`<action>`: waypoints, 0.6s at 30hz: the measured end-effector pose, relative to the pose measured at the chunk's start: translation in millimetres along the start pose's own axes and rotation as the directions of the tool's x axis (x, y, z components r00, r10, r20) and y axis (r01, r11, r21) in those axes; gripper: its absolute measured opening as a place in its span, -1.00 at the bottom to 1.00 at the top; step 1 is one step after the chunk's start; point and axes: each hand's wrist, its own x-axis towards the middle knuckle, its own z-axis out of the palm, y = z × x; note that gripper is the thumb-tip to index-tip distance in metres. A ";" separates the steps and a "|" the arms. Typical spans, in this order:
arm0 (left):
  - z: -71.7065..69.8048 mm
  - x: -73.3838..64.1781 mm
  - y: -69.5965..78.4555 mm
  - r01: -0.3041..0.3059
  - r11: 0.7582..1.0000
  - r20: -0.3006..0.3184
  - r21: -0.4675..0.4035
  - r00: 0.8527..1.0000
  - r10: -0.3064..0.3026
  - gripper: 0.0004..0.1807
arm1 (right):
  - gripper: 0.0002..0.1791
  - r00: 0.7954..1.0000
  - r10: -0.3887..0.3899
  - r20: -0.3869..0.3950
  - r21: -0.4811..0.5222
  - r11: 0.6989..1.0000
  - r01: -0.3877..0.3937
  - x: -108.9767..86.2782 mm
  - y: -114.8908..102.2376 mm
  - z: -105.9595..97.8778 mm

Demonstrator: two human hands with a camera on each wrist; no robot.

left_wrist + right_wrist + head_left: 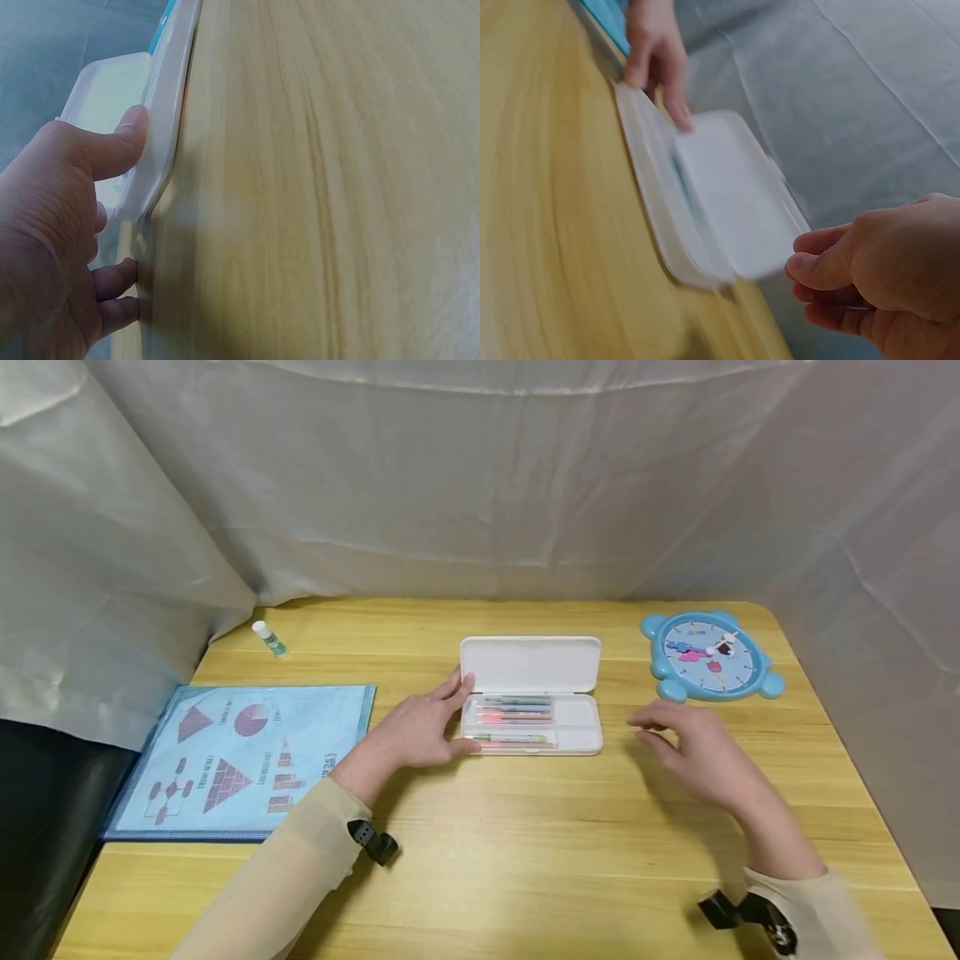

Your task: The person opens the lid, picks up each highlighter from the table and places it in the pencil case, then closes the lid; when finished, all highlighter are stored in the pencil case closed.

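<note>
A white pencil case (pixel 577 741) lies unfolded on the table, its lid (pixel 530 665) tilted back. In its tray are several pens (pixel 514 717) in green, pink and orange tones. My left hand (pixel 420 731) grips the left end of the case, thumb at the front corner and forefinger by the hinge side. In the left wrist view the thumb (pixel 124 142) presses on the case's edge. My right hand (pixel 693 752) hovers right of the case, apart from it, fingers loosely bent with nothing visible between them.
A blue animal-shaped toy clock (pixel 711 657) lies at the back right. On the left is a blue mesh document pouch (pixel 225 760) with printed charts, partly under the left forearm. A glue stick (pixel 269 638) lies behind it. Grey cloth (pixel 495 485) hangs behind the table.
</note>
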 end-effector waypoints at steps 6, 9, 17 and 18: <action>-0.3 -0.2 0.5 0.000 1.000 0.003 0.004 1.000 0.000 0.21 | -0.73 0.994 0.073 -0.087 -0.099 0.992 -0.081 -31.2 24.3 -22.6; -0.5 -0.1 0.7 0.000 1.000 0.006 0.005 1.000 0.000 0.21 | -0.72 0.986 0.118 -0.119 -0.121 0.984 -0.133 -46.1 37.5 -32.4; -0.8 0.3 0.3 0.008 1.000 0.006 -0.005 1.000 -0.008 0.22 | -0.71 0.959 0.242 -0.151 -0.128 0.957 -0.261 -79.7 69.6 -48.9; -1.0 0.2 0.4 0.009 1.000 0.006 -0.005 1.000 -0.009 0.21 | -0.70 0.956 0.254 -0.150 -0.128 0.953 -0.274 -82.8 73.0 -49.6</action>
